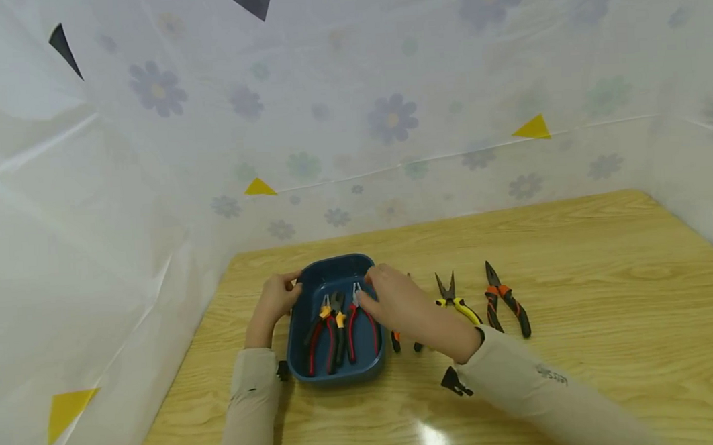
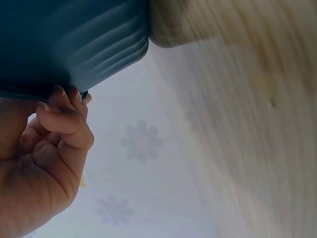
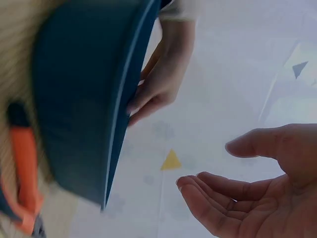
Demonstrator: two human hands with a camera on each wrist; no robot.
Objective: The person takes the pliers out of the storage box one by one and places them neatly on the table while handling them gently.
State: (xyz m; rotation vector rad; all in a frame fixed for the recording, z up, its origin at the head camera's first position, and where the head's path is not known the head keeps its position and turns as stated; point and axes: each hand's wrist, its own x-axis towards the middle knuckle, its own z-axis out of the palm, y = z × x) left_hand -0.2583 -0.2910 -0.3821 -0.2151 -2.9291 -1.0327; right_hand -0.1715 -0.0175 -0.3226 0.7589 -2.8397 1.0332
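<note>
Insp. note, pliers & tray: blue tray [image 1: 348, 378] stands twd far-left corner of surface [image 1: 608, 290], approx. parallel to left edge. L hand [image 1: 276, 298] on tray's left edge nr its far corner, fingers curled, pinching rim. R hand [image 1: 402, 309] over tray's right edge; thumb spread from fingers, nothing between; contact w/ pliers below not confirmed. Inside tray, 3 pr: left pliers [image 1: 331, 348] and middle pliers [image 1: 341, 337] crowded together, right pliers [image 1: 351, 333] nr right wall. On surface, off tray's right edge: orange pliers [image 1: 396, 341], partly hidden by R hand, then yellow pliers [image 1: 466, 309], then black-and-orange pliers [image 1: 496, 286] farthest right. Risks, in my judgmt: L hand lifting or pulling rim could tip tray and slide contents to one side; low R wrist could knock yellow pliers askew; crowded handles could snag if either pr is drawn out.
</note>
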